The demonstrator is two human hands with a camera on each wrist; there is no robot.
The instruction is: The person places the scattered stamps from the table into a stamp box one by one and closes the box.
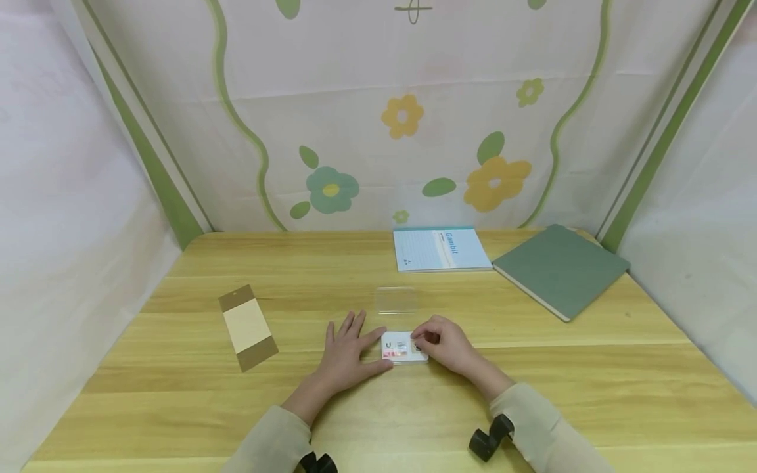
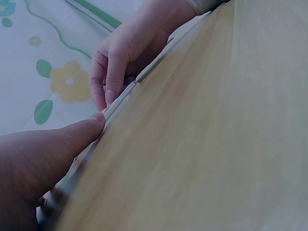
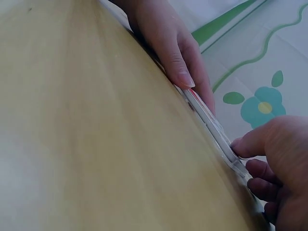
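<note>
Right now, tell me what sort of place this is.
Probably a screened-off desk area: white flower-printed fabric hanging behind a yellowish wood-grain tabletop, which holds a rectangular green-covered notebook.

Head-high, we look down toward 12 o'clock. Close wrist views, left facing 2 o'clock, right 10, share the table (image 2: 202,144).

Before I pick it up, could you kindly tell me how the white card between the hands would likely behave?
The white card is probably stiff, as its edge runs straight in the right wrist view. It is likely light, given its thin profile there. Lying flat on the table, it seems unlikely to roll.
</note>
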